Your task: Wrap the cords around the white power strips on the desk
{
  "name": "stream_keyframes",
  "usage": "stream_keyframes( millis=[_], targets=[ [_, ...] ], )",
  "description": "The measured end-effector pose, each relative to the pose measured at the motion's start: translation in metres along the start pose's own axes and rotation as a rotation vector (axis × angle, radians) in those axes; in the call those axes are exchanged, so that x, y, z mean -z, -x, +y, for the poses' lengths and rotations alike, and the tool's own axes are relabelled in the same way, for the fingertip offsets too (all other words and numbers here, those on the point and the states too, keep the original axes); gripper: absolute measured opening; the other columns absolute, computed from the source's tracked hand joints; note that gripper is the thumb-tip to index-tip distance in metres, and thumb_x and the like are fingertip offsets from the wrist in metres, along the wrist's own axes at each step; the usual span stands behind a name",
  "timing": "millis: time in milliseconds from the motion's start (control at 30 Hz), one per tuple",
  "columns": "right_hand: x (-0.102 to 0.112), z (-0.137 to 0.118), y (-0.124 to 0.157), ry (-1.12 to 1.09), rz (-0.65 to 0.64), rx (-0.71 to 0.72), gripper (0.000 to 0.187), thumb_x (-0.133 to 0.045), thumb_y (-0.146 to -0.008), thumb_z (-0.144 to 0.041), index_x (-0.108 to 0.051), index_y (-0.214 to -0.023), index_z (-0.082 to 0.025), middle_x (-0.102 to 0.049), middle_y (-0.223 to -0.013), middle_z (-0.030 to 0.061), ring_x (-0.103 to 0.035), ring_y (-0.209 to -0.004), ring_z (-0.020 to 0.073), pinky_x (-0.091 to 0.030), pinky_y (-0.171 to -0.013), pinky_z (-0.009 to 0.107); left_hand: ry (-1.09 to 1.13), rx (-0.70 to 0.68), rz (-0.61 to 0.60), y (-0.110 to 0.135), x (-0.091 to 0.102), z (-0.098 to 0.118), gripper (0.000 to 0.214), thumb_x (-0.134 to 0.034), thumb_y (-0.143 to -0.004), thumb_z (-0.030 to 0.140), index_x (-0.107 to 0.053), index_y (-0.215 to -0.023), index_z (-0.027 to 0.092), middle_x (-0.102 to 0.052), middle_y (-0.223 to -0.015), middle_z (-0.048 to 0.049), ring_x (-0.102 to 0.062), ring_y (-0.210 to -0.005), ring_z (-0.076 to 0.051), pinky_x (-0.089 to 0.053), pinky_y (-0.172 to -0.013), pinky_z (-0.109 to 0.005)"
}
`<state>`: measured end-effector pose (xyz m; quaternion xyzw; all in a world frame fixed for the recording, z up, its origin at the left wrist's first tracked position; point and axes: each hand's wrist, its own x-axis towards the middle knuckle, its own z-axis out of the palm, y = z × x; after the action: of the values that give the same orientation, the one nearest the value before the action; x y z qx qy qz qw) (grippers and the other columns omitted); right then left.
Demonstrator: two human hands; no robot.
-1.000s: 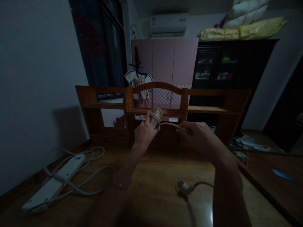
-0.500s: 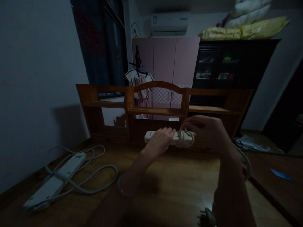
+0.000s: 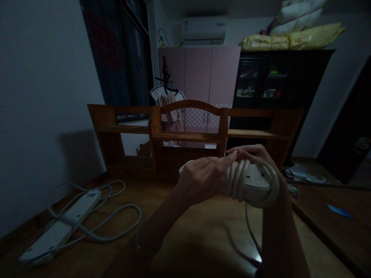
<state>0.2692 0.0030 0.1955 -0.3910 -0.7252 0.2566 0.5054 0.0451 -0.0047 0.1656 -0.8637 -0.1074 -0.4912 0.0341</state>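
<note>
Both forearms reach forward, and the hands meet. The left hand [image 3: 203, 175] is clenched in a grip with its forefinger extended. The right hand [image 3: 251, 153] curls its fingers just beyond it.

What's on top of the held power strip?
Turns of white cord wrap the power strip. The left hand covers its left end; the right hand curls over the top. Sockets hidden.

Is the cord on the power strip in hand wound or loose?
Partly wound: several cord loops circle the power strip; a loose length hangs toward the desk.

Dim room: wooden desk hutch [image 3: 188, 135], pink wardrobe [image 3: 199, 77], dark cabinet [image 3: 278, 85].
</note>
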Motion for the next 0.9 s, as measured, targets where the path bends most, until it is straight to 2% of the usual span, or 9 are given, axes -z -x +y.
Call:
stream_keyframes(
  millis=[67, 133, 233, 333, 467, 567, 733, 900],
  targets=[
    [-0.007, 0.005, -0.006, -0.027, -0.05, 0.049, 0.026, -0.061, -0.084, -0.041, -0.072, -0.079, -0.017, -0.063, -0.068, 0.0031, -0.058, -0.065, 0.0169, -0.045, -0.059, 0.026, -0.01, 0.036, 0.123, 0.001, 0.0, -0.001, 0.055, -0.061, -0.085, 0.022, -0.047, -0.138, 0.024, -0.063, -0.126, -0.0077, -0.061, -0.111, -0.023, -0.046, -0.098, -0.031],
    [-0.014, 0.01, -0.012, -0.04, -0.07, 0.108, 0.029, -0.06, -0.085, -0.043, -0.069, -0.075, -0.017, -0.054, -0.062, 0.0004, -0.051, -0.058, 0.0133, -0.04, -0.054, 0.024, -0.053, 0.16, 0.281, 0.001, 0.0, -0.008, 0.058, -0.07, -0.078, 0.027, -0.052, -0.133, 0.023, -0.067, -0.117, -0.0074, -0.065, -0.102, -0.022, -0.049, -0.091, -0.029],
    [-0.026, 0.015, -0.02, -0.037, -0.112, 0.122, 0.029, -0.056, -0.089, -0.044, -0.067, -0.09, -0.017, -0.041, -0.059, -0.0045, -0.036, -0.051, 0.0088, -0.027, -0.045, 0.02, -0.105, 0.404, 0.519, -0.002, 0.002, -0.027, 0.059, -0.08, -0.067, 0.034, -0.059, -0.121, 0.019, -0.07, -0.107, -0.0068, -0.065, -0.098, -0.022, -0.051, -0.085, -0.028],
    [-0.037, 0.017, -0.027, 0.089, -0.1, 0.14, 0.029, -0.054, -0.091, -0.041, -0.064, -0.101, -0.016, -0.044, -0.063, -0.0044, -0.037, -0.053, 0.0088, -0.025, -0.047, 0.02, -0.019, 0.53, 0.642, -0.006, 0.006, -0.049, 0.052, -0.08, -0.067, 0.037, -0.063, -0.112, 0.016, -0.07, -0.106, -0.0072, -0.064, -0.099, -0.022, -0.05, -0.086, -0.03],
    [-0.047, 0.019, -0.031, 0.432, 0.121, 0.227, 0.029, -0.05, -0.094, -0.038, -0.066, -0.086, -0.014, -0.056, -0.068, -0.0009, -0.047, -0.06, 0.0109, -0.032, -0.055, 0.022, 0.288, 0.702, 0.641, -0.006, 0.008, -0.07, 0.046, -0.079, -0.068, 0.04, -0.067, -0.104, 0.015, -0.072, -0.1, -0.0083, -0.067, -0.093, -0.023, -0.052, -0.081, -0.032],
    [-0.044, 0.023, -0.031, 0.617, 0.226, 0.242, 0.03, -0.047, -0.096, -0.036, -0.066, -0.088, -0.015, -0.062, -0.071, 0.0016, -0.054, -0.063, 0.0129, -0.033, -0.058, 0.023, 0.583, 0.839, 0.565, -0.003, 0.005, -0.076, 0.046, -0.08, -0.067, 0.04, -0.068, -0.102, 0.014, -0.073, -0.094, -0.0092, -0.069, -0.083, -0.023, -0.055, -0.074, -0.033],
    [-0.031, 0.023, -0.027, 0.807, 0.239, 0.26, 0.023, -0.051, -0.096, -0.032, -0.07, -0.095, -0.019, -0.07, -0.088, 0.0048, -0.063, -0.077, 0.0171, -0.039, -0.068, 0.024, 0.844, 0.95, 0.399, 0.004, -0.001, -0.083, 0.042, -0.079, -0.068, 0.039, -0.07, -0.102, 0.015, -0.074, -0.091, -0.009, -0.07, -0.077, -0.021, -0.054, -0.067, -0.028],
    [-0.038, 0.004, -0.019, 0.941, 0.235, 0.31, 0.021, -0.051, -0.096, -0.028, -0.071, -0.099, -0.022, -0.07, -0.09, 0.004, -0.065, -0.081, 0.0166, -0.041, -0.073, 0.024, 0.947, 1.023, 0.367, 0.009, -0.006, -0.092, 0.041, -0.08, -0.069, 0.038, -0.07, -0.101, 0.015, -0.073, -0.091, -0.009, -0.069, -0.075, -0.019, -0.055, -0.068, -0.028]
  ],
)
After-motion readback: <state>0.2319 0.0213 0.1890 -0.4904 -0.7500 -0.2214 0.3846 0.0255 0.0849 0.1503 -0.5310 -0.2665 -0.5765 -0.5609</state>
